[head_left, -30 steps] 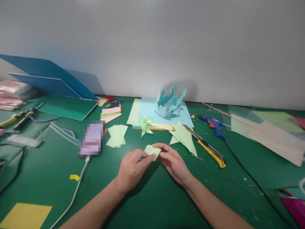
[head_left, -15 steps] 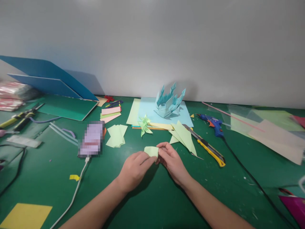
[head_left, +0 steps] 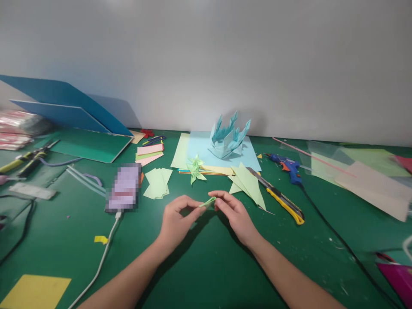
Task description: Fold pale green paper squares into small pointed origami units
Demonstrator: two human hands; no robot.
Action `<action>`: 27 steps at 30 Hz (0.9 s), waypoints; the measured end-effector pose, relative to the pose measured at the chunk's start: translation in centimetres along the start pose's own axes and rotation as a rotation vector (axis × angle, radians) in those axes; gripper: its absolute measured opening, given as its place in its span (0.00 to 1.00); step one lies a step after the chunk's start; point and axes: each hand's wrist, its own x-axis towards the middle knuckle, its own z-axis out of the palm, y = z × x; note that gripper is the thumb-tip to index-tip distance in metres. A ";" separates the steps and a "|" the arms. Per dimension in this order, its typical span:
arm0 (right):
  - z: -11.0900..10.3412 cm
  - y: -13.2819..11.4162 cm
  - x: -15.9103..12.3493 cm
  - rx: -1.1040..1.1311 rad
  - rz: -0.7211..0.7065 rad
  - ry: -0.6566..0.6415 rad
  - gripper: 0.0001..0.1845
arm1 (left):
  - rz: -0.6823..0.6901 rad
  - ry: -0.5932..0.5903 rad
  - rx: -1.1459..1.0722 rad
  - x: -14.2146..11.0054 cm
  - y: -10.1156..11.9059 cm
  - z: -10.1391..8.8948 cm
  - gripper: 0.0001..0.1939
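Note:
A small folded piece of light green paper (head_left: 207, 201) is held just above the green table, seen nearly edge-on. My left hand (head_left: 180, 221) pinches its left end between thumb and fingers. At the other end, the thumb and fingertips of my right hand (head_left: 234, 214) grip the paper. Beyond my hands lies a light green paper flower (head_left: 195, 168) with pointed petals. To its left is a loose stack of light green paper pieces (head_left: 157, 183). Larger light green paper pieces (head_left: 249, 182) lie on the right, beside a yellow utility knife (head_left: 285, 204).
A blue folded-paper piece with upright points (head_left: 227, 139) stands on light blue sheets (head_left: 199, 143) near the wall. A blue glue gun (head_left: 288, 167) trails a black cord on the right. A blurred phone (head_left: 124, 187) with a white cable (head_left: 106, 253) lies left.
The light green paper has turned from showing its flat face to nearly edge-on. My left fingers have lifted and arched, and both hands still grip it.

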 end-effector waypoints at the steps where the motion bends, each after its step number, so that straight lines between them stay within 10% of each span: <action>1: 0.0 0.0 0.0 -0.023 -0.021 -0.026 0.11 | -0.099 0.007 -0.068 0.1 0.1 0.0 0.03; 9: 0.1 0.1 -0.2 0.067 0.081 -0.018 0.15 | -0.540 0.021 -0.410 0.5 0.7 0.1 0.10; 27: 0.2 -0.2 -0.2 -0.012 0.062 0.036 0.16 | -0.646 0.035 -0.478 0.5 1.3 0.2 0.15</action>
